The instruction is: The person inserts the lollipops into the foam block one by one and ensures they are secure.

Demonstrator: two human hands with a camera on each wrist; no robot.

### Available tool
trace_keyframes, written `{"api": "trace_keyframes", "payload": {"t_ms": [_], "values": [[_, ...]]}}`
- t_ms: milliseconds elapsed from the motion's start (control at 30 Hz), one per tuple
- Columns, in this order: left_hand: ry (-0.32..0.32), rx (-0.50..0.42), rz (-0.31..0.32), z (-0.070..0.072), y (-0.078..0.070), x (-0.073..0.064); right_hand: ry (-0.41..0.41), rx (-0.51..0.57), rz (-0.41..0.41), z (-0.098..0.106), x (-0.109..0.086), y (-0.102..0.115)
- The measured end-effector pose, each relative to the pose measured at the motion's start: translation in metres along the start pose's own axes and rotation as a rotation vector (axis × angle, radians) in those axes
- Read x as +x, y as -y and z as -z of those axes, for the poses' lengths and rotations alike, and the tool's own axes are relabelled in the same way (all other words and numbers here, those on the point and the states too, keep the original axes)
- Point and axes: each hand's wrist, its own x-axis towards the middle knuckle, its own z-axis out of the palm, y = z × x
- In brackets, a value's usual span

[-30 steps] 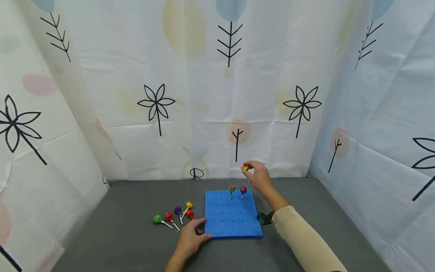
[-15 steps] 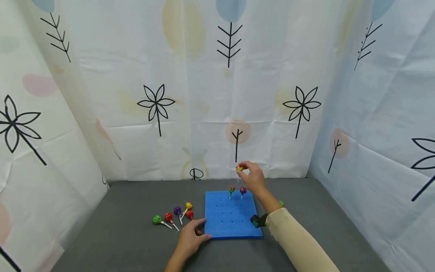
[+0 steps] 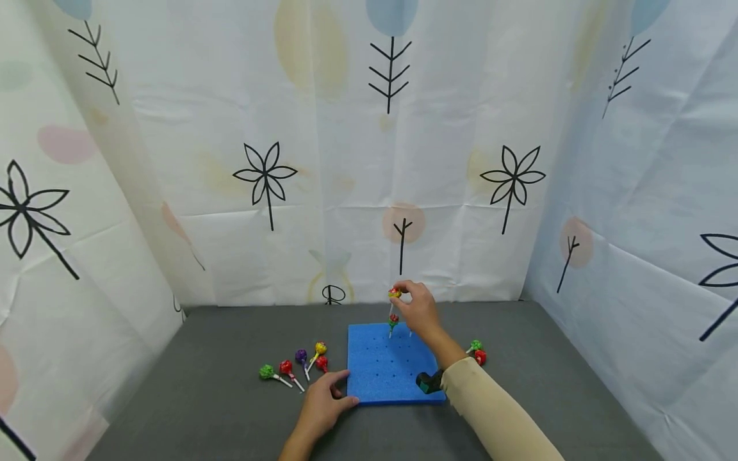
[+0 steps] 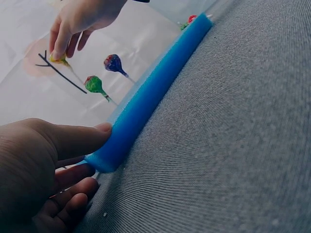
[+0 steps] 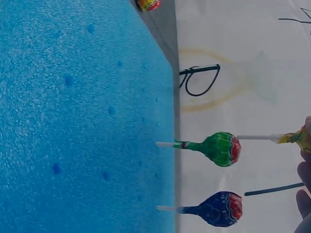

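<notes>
My left hand point(image 3: 321, 404) holds the near left corner of a blue foam board point(image 3: 380, 387) dotted with small holes, thumb on the front side and fingers at the left. Above the board's far edge, my right hand point(image 3: 419, 310) pinches a yellow lollipop point(image 3: 394, 292) by its wrapped head, stick downward. Two lollipops stand upright in the far row: a green one point(image 5: 222, 149) and a blue one point(image 5: 221, 208). From the head view, the right hand mostly hides the blue one. The yellow stick's lower end appears just above the green lollipop.
Left of the board lie several lollipops, among them a green one point(image 3: 266, 371), a purple one point(image 3: 301, 356) and a yellow one point(image 3: 320, 347). Beyond the right forearm lie a green lollipop point(image 3: 475, 345) and a red one point(image 3: 480, 357). A patterned cloth point(image 3: 346, 250) closes off the grey table's back.
My right hand has moved left with the yellow lollipop, then slightly down, to over the green lollipop. Its forearm has uncovered lollipops on the right. The left hand has stayed put.
</notes>
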Motion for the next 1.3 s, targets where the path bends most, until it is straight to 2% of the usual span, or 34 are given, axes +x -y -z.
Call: {"api": "trace_keyframes", "payload": {"t_ms": [433, 767, 1067, 1300], "values": [[0.003, -0.004, 0.007, 0.001, -0.002, 0.000, 0.046, -0.045, 0.034, -0.018, -0.007, 0.002], [-0.008, -0.004, -0.004, 0.000, 0.000, -0.001, 0.051, -0.122, 0.116, -0.031, -0.012, -0.001], [0.014, 0.007, 0.039, 0.000, -0.001, 0.001, 0.109, -0.161, 0.090, -0.038, -0.017, -0.004], [0.011, 0.005, 0.024, 0.000, 0.000, 0.001, 0.109, -0.176, 0.113, -0.041, -0.020, -0.004]]}}
